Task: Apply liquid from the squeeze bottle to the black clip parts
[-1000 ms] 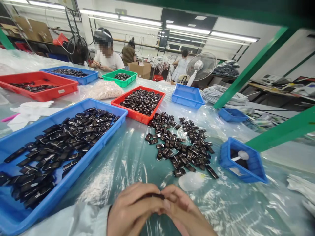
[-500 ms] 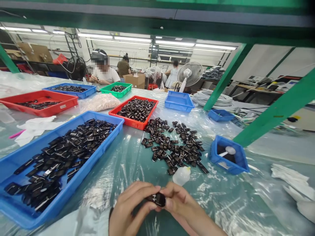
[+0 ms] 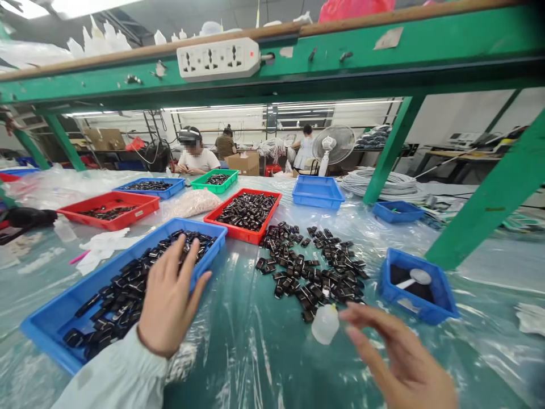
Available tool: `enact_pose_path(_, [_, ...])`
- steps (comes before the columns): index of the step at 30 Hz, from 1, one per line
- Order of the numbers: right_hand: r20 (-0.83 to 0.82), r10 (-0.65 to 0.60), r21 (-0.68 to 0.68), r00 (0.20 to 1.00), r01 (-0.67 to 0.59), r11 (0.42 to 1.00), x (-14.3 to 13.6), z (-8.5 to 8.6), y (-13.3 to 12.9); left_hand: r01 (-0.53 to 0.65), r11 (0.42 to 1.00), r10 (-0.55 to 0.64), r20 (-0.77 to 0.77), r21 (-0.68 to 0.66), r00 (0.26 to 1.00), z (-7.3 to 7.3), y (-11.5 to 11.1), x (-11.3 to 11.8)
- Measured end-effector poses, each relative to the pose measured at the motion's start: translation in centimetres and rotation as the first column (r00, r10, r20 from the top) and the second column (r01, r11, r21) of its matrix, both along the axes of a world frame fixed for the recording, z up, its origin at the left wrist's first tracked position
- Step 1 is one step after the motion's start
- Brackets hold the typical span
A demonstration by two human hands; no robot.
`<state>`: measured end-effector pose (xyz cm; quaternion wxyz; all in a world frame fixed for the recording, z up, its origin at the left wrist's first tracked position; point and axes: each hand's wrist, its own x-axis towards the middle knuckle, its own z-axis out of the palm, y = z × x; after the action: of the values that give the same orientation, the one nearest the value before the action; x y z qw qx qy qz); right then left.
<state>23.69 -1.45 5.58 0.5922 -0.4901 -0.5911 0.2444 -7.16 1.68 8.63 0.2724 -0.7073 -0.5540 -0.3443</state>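
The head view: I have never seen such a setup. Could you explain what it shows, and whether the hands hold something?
No robot here: these are a person's bare hands. One camera, worn on the head, looks forward and down. The left hand is open over a long blue tray of black parts. The right hand, also open, is close to a translucent bottle; I see nothing held in either. On the plastic-covered table lies a loose pile of similar parts.
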Motion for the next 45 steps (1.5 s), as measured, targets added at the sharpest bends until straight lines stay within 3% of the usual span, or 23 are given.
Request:
enact_pose_path(1, [0.015,-0.121,0.033,0.993,0.12,0.992,0.8,-0.5,0.4,0.038,0.997,-0.04,-0.031,-0.063,0.999,-0.8,0.4,0.2])
enact_pose_path(3, [0.067,-0.164,-0.015,0.984,0.166,0.986,1.9,-2.0,1.4,0.144,0.954,-0.163,-0.052,-0.262,0.985,-2.9,1.2,1.6])
enact_pose_path(5, [0.118,-0.02,-0.095,0.993,0.031,0.995,2.2,-3.8,2.3,0.178,0.881,-0.223,-0.053,-0.438,0.973,-4.8,2.5,3.5])
enact_pose_path(7, [0.101,0.129,-0.209,0.986,-0.106,0.972,1.8,-5.3,2.8,0.168,0.849,-0.227,-0.058,-0.501,0.972,-5.9,4.5,5.2])
enact_pose_path(10, [0.081,0.21,-0.352,0.974,-0.169,0.921,0.8,-6.4,2.8,0.154,0.824,-0.221,-0.06,-0.546,0.973,-6.2,8.3,6.7])
enact_pose_path(13, [0.101,0.197,-0.359,0.975,-0.149,0.921,0.3,-6.3,2.5,0.213,0.79,-0.291,-0.046,-0.574,0.956,-6.0,11.4,7.2])
enact_pose_path(17, [0.098,0.183,-0.362,0.978,-0.136,0.922,0.3,-5.3,2.1,0.29,0.765,-0.366,-0.018,-0.574,0.93,-6.4,12.6,7.2])
enact_pose_path(26, [0.085,0.171,-0.367,0.982,-0.128,0.921,0.0,-4.7,1.4,0.378,0.772,-0.344,0.164,-0.511,0.925,-8.1,10.4,6.5])
enact_pose_path(31, [0.107,0.207,-0.41,0.972,-0.147,0.9,0.0,-4.9,1.5,0.459,0.766,-0.345,0.314,-0.45,0.885,-9.1,6.4,6.7])
enact_pose_path(37, [0.064,0.128,-0.339,0.99,-0.099,0.936,-0.5,-5.8,1.5,0.586,0.69,-0.333,0.532,-0.425,0.778,-9.5,1.3,7.2])
enact_pose_path(40, [0.079,0.112,-0.338,0.991,-0.079,0.938,-0.6,-6.1,1.4,0.594,0.674,-0.26,0.612,-0.439,0.747,-9.0,0.3,7.6])
enact_pose_path(45, [0.108,0.134,-0.384,0.985,-0.083,0.92,-0.4,-6.0,1.4,0.596,0.597,-0.156,0.651,-0.537,0.743,-8.5,0.0,7.9])
